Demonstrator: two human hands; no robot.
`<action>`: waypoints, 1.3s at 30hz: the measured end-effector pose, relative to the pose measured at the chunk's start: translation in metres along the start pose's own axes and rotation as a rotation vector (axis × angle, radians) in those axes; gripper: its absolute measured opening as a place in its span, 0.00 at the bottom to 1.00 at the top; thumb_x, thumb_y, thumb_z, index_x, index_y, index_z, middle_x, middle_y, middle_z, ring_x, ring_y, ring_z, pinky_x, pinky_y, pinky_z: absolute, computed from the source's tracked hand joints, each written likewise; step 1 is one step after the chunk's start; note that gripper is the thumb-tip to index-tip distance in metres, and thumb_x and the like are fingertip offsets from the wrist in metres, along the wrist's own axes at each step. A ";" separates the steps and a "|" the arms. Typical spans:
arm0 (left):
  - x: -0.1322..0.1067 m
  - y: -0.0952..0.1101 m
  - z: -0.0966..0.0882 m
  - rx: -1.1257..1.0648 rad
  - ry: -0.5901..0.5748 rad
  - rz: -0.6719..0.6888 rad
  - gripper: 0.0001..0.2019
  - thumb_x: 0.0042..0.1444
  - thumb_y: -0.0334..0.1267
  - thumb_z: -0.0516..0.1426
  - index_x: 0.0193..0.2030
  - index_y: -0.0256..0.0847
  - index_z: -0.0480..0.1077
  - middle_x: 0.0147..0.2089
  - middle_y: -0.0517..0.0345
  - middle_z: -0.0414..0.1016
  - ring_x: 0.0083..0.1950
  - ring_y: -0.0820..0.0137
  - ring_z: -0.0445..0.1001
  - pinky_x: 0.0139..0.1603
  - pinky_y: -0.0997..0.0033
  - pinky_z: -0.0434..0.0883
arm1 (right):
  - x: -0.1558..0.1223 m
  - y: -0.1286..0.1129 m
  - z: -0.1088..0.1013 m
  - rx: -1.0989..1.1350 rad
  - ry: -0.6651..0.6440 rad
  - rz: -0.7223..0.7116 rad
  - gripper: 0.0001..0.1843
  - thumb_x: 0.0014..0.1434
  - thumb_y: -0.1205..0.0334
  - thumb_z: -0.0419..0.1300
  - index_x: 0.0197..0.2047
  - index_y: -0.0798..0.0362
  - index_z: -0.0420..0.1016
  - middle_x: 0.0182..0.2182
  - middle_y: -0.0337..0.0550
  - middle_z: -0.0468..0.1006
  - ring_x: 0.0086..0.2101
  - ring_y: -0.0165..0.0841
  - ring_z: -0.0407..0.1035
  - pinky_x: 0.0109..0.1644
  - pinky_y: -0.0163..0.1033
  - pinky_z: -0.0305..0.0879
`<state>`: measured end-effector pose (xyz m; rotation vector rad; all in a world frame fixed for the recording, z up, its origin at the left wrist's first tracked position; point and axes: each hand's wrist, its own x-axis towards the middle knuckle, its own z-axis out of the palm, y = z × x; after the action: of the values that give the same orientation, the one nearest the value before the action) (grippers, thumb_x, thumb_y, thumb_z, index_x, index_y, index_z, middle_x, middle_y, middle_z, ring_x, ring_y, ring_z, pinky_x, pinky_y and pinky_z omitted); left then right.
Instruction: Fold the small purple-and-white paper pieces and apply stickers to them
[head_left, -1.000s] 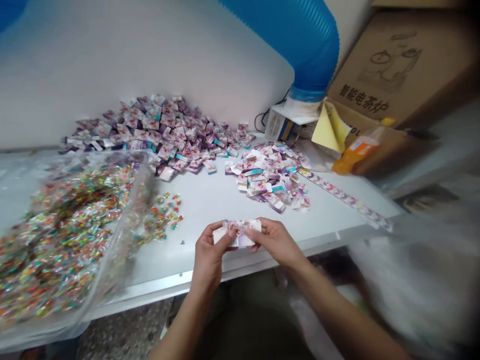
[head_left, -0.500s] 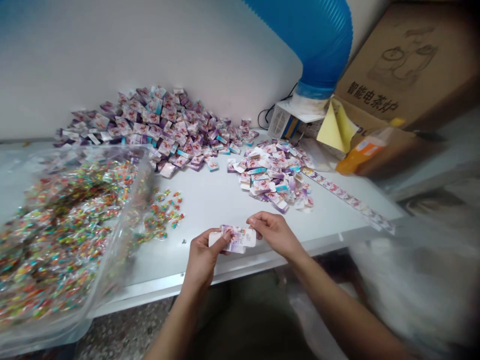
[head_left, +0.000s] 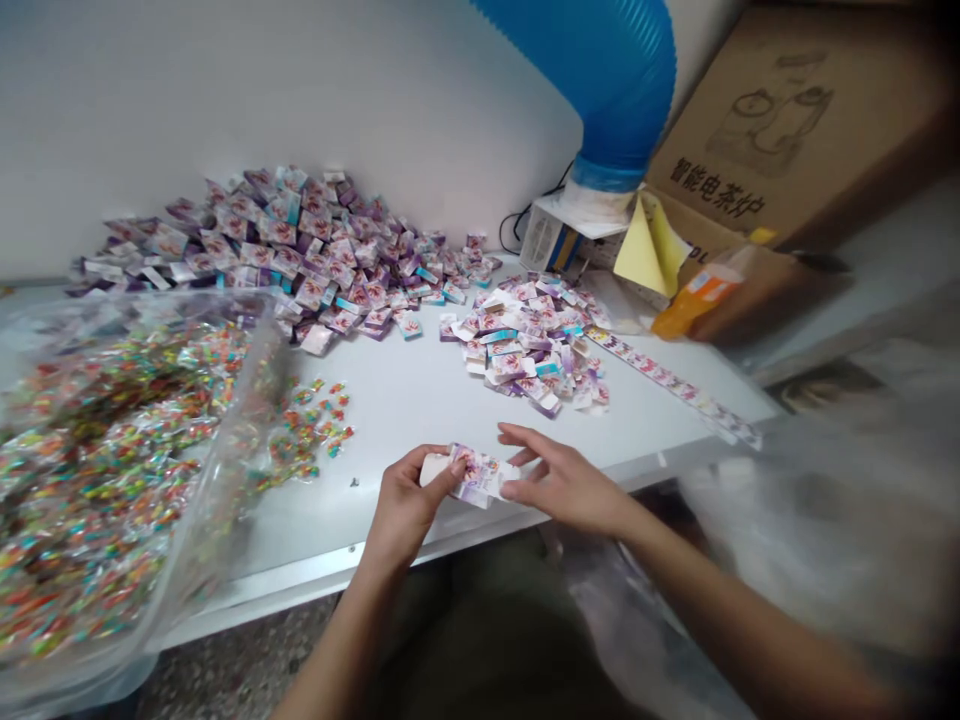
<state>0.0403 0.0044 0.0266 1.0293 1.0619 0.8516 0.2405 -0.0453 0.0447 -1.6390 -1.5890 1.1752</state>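
A small purple and white printed carton (head_left: 474, 474) sits between my two hands just above the front edge of the white table (head_left: 420, 400). My left hand (head_left: 405, 505) pinches its left end, thumb on top. My right hand (head_left: 559, 485) has its fingers stretched out, and their tips press against the carton's right end. A loose heap of the same flat cartons (head_left: 529, 340) lies a little beyond my right hand. A much larger pile of cartons (head_left: 300, 250) is stacked against the back wall.
A clear plastic bag full of small colourful wrapped sweets (head_left: 112, 450) spreads over the left side, with a few sweets (head_left: 311, 425) spilled beside it. A blue duct (head_left: 607, 80), a cardboard box (head_left: 780, 130), an orange bottle (head_left: 694, 295) and a printed strip (head_left: 667, 385) stand at right.
My right hand has let go of its pinch above the carton, dropped and opened, fingertips now against the carton's right end. The left hand keeps its grip.
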 end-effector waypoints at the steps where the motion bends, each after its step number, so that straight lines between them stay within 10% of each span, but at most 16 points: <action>1: -0.001 0.000 0.000 -0.002 -0.006 0.002 0.09 0.46 0.39 0.66 0.34 0.39 0.76 0.35 0.61 0.78 0.36 0.74 0.71 0.38 0.78 0.67 | 0.006 -0.001 0.005 0.105 -0.048 0.001 0.28 0.54 0.48 0.61 0.55 0.51 0.68 0.43 0.46 0.75 0.36 0.33 0.68 0.35 0.35 0.64; 5: 0.000 -0.004 -0.002 -0.050 0.007 -0.029 0.11 0.44 0.39 0.67 0.34 0.38 0.75 0.34 0.60 0.78 0.34 0.75 0.71 0.35 0.77 0.68 | 0.010 0.008 0.004 0.258 -0.185 0.043 0.21 0.58 0.47 0.56 0.26 0.57 0.73 0.20 0.36 0.69 0.22 0.25 0.58 0.26 0.31 0.54; 12: 0.012 -0.014 0.019 -0.109 -0.029 -0.118 0.22 0.37 0.38 0.70 0.42 0.39 0.75 0.43 0.56 0.76 0.39 0.73 0.74 0.34 0.79 0.70 | -0.030 0.031 -0.044 0.313 0.033 0.080 0.21 0.59 0.45 0.55 0.33 0.57 0.76 0.16 0.32 0.62 0.19 0.23 0.52 0.23 0.30 0.47; 21: 0.018 -0.008 0.047 -0.064 0.011 -0.219 0.29 0.34 0.37 0.71 0.47 0.42 0.73 0.43 0.54 0.78 0.43 0.69 0.77 0.36 0.82 0.73 | -0.175 0.113 -0.223 -0.218 1.041 0.434 0.24 0.59 0.44 0.51 0.39 0.56 0.75 0.27 0.46 0.75 0.22 0.28 0.64 0.26 0.34 0.62; 27: 0.014 -0.004 0.069 0.037 0.029 -0.195 0.28 0.32 0.36 0.71 0.46 0.45 0.74 0.40 0.57 0.77 0.46 0.67 0.75 0.36 0.81 0.73 | -0.220 0.135 -0.283 -0.427 1.114 0.618 0.26 0.49 0.55 0.65 0.50 0.56 0.73 0.47 0.56 0.75 0.45 0.44 0.69 0.48 0.46 0.65; 34: 0.007 -0.001 0.077 0.204 0.024 -0.090 0.33 0.32 0.39 0.71 0.50 0.44 0.71 0.36 0.58 0.77 0.41 0.64 0.76 0.37 0.72 0.73 | -0.191 0.098 -0.253 -1.152 1.135 0.596 0.15 0.59 0.64 0.53 0.44 0.59 0.78 0.52 0.61 0.71 0.58 0.57 0.53 0.59 0.66 0.42; 39: -0.002 -0.005 0.083 0.097 -0.106 -0.011 0.36 0.34 0.39 0.69 0.54 0.39 0.65 0.33 0.59 0.76 0.32 0.69 0.75 0.33 0.72 0.72 | -0.105 0.070 -0.120 -0.215 0.543 0.105 0.25 0.56 0.48 0.60 0.54 0.51 0.70 0.47 0.52 0.76 0.45 0.42 0.70 0.49 0.48 0.66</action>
<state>0.1193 -0.0193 0.0343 1.1366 1.0265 0.7341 0.3879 -0.1365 0.0600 -1.9860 -1.3177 0.5402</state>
